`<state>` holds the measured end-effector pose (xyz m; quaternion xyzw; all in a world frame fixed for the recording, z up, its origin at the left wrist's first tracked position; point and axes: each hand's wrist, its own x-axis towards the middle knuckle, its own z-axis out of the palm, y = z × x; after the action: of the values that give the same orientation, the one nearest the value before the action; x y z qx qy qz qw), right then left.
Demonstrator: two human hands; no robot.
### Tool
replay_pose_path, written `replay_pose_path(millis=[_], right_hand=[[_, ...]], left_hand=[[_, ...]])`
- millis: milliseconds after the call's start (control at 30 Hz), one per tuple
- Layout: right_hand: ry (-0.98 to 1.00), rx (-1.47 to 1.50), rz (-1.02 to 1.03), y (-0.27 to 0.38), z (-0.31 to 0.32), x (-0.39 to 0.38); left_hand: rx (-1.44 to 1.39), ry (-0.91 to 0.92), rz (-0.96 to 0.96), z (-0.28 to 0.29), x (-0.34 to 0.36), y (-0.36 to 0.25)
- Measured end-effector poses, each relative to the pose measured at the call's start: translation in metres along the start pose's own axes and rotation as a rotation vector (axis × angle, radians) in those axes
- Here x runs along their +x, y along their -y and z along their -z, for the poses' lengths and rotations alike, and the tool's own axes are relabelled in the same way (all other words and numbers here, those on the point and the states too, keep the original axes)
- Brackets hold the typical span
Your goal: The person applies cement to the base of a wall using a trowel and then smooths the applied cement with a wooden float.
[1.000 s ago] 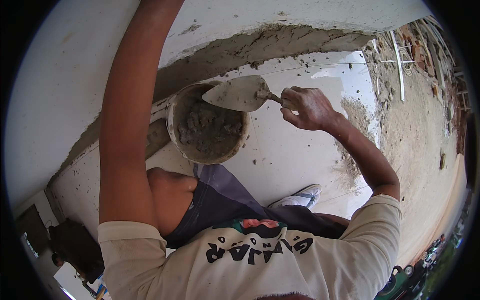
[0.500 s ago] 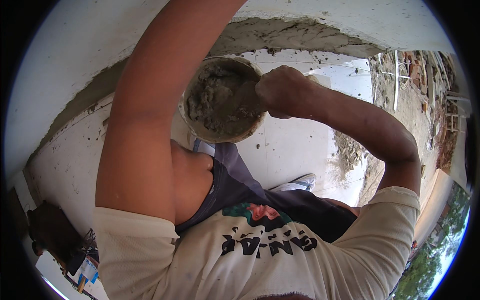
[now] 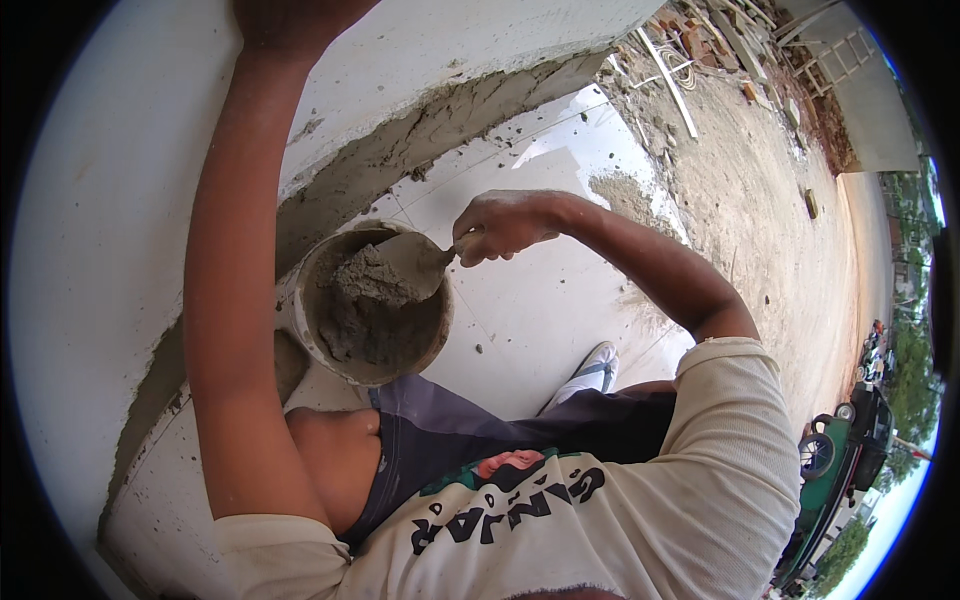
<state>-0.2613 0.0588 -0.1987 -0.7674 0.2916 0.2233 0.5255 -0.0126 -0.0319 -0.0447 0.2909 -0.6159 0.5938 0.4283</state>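
In the head view, the right hand, near the centre of the frame, has its fingers wrapped around the handle of a pointed trowel. The trowel's blade reaches leftward over the inside of a round, pale bucket left of centre, with a lump of wet grey mortar piled on its far part. More mortar lies in the bucket, whose rim and inner wall are smeared with it. The left hand is at the upper left, partly cut off by the top edge, against the white wall; whether its fingers are spread or curled cannot be told. A rough, grey rendered strip runs along the foot of the wall, slanting from the lower left to the top centre. The bucket stands beside this strip on a pale tiled floor dotted with crumbs of mortar. A bent knee in dark shorts is just below the bucket, and a light shoe rests on the tiles right of centre. Rubble, a long white strip and a coil of hose lie at the upper right; a green vehicle stands at the lower right.
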Motion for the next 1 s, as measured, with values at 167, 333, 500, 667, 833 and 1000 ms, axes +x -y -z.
replay_pose_path(millis=[167,333,500,667,833,1000], right_hand=[[-0.266,0.296,0.042,-0.065,0.002,-0.026],[-0.632,0.638,-0.015,-0.142,-0.016,-0.043],[-1.058,1.171,0.064,-0.193,-0.025,-0.023],[-1.463,1.516,0.158,-0.225,-0.008,0.008],[-1.660,1.556,0.084,-0.250,0.022,0.017],[-2.027,1.359,-0.346,-0.271,0.056,0.069]], left_hand=[[0.034,0.124,0.002,0.008,-0.002,0.008],[0.085,0.188,0.035,0.012,0.003,-0.002],[0.144,0.225,0.014,0.010,0.005,0.002],[0.193,0.269,-0.018,0.012,0.005,0.008],[0.257,0.301,-0.063,0.016,0.009,0.008],[0.281,0.340,-0.051,0.013,0.011,-0.006]])
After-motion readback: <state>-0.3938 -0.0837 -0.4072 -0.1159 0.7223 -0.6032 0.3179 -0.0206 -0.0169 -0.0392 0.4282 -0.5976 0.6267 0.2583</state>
